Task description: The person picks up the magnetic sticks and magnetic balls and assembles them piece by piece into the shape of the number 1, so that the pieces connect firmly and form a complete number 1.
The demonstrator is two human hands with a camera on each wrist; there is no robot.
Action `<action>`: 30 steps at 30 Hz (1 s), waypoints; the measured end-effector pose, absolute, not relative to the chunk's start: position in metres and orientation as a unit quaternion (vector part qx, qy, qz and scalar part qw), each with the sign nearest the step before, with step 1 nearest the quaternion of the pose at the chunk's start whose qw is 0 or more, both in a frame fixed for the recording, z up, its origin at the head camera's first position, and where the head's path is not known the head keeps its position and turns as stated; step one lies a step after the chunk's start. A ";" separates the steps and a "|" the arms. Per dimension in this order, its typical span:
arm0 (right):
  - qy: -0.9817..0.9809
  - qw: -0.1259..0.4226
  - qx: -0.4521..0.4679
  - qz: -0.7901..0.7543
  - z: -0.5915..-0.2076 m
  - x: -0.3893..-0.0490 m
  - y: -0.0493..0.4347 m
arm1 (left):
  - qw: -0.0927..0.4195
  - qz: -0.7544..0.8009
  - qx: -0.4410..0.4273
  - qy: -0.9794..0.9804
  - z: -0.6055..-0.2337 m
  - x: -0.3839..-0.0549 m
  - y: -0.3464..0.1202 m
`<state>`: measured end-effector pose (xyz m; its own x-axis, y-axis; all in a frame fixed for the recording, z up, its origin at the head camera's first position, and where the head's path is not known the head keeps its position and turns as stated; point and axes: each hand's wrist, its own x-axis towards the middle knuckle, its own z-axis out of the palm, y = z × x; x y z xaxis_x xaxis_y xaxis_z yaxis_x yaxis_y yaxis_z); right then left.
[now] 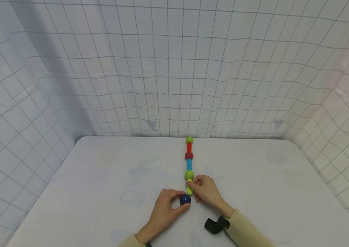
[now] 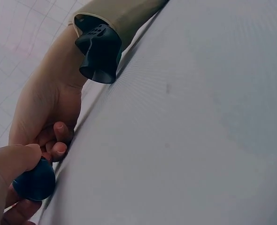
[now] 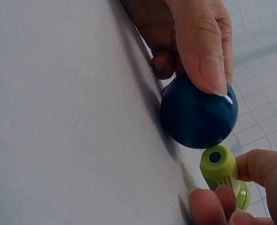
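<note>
My left hand (image 1: pixel 166 210) pinches a dark blue ball (image 1: pixel 185 199) between thumb and fingers, low over the table. Just beyond it, my right hand (image 1: pixel 206 190) holds a yellow-green rod (image 1: pixel 189 188) between thumb and fingers. The rod's near end, with a dark round spot in its middle, faces the blue ball in the right wrist view; whether they touch I cannot tell. From the rod's far end a straight line runs away from me: a green ball (image 1: pixel 189 175), a blue rod (image 1: pixel 189 164), a red ball (image 1: pixel 189 155), a red rod (image 1: pixel 189 147) and another green ball (image 1: pixel 189 140).
A white table (image 1: pixel 100 185) lies under everything. Grid-patterned white curtains (image 1: pixel 168 68) hang behind it and along both sides. A black camera mount (image 1: pixel 217 225) is worn at the right wrist, near the sleeve (image 1: pixel 247 228), and sticks out over the table.
</note>
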<state>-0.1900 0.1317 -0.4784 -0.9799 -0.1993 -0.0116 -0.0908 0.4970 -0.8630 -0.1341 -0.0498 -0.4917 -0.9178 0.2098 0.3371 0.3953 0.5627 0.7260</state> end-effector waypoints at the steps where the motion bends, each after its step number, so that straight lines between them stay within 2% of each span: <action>1: 0.864 0.054 -0.085 -0.494 -0.478 -0.190 0.132 | 0.104 -0.436 -0.173 -0.877 -0.492 -0.134 -0.050; 9: 0.863 0.052 -0.082 -0.495 -0.478 -0.190 0.130 | 0.095 -0.458 -0.177 -0.866 -0.491 -0.134 -0.052; 19: 0.862 0.050 -0.084 -0.497 -0.477 -0.189 0.130 | 0.115 -0.465 -0.209 -0.853 -0.492 -0.134 -0.052; 30: 0.859 0.056 -0.082 -0.502 -0.478 -0.188 0.131 | 0.100 -0.458 -0.190 -0.862 -0.492 -0.137 -0.049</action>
